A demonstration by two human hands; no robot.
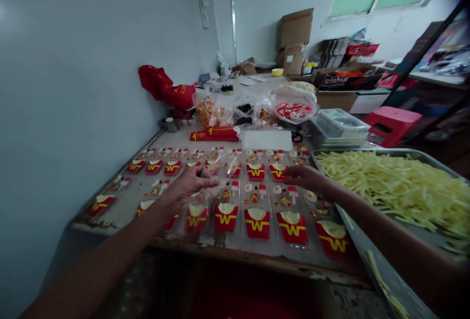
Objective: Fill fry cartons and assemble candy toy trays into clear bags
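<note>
Clear plastic sleeve (220,174) sits pinched in our left hand (191,184); our right hand (304,177), loosely spread and empty, hovers just beside it above the red fry cartons (257,222).

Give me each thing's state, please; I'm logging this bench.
left hand: fingers pinching a clear plastic bag, held above the rows
right hand: flat, over the red fry boxes
red fry boxes: lying flat in rows
metal tray: heaped with yellow strips
cardboard box: flaps open

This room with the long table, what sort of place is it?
Probably a small packing workshop for toy or craft kits: rows of red fry-box packets cover the table, a metal tray holds yellow strips, and cardboard boxes stand behind.
</note>
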